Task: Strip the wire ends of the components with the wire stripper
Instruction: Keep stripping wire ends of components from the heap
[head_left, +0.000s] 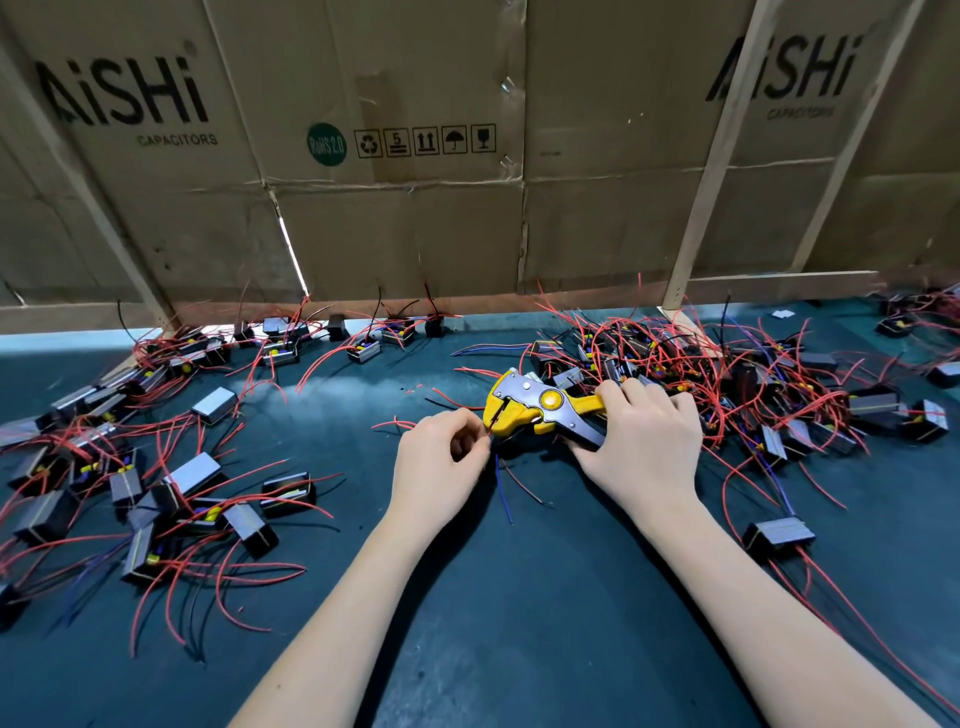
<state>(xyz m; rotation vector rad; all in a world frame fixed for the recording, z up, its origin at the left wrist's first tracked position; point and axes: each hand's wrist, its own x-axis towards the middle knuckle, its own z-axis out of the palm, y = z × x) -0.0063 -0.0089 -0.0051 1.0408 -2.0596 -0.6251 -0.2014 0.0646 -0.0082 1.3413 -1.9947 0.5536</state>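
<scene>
Fingers (470, 441) apparently pinching red wire (485, 440)

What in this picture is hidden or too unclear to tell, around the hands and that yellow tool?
- Head view: the wire stripper handles' rear part is covered by the right hand.
- Whether the red wire tip sits inside the jaws: too small to tell.
- The left hand fingertips curl inward, hiding the pinch itself.
- The component that this wire belongs to lies hidden under the stripper and hands.
- Far right pile: blurred, cut off by the frame edge.
</scene>
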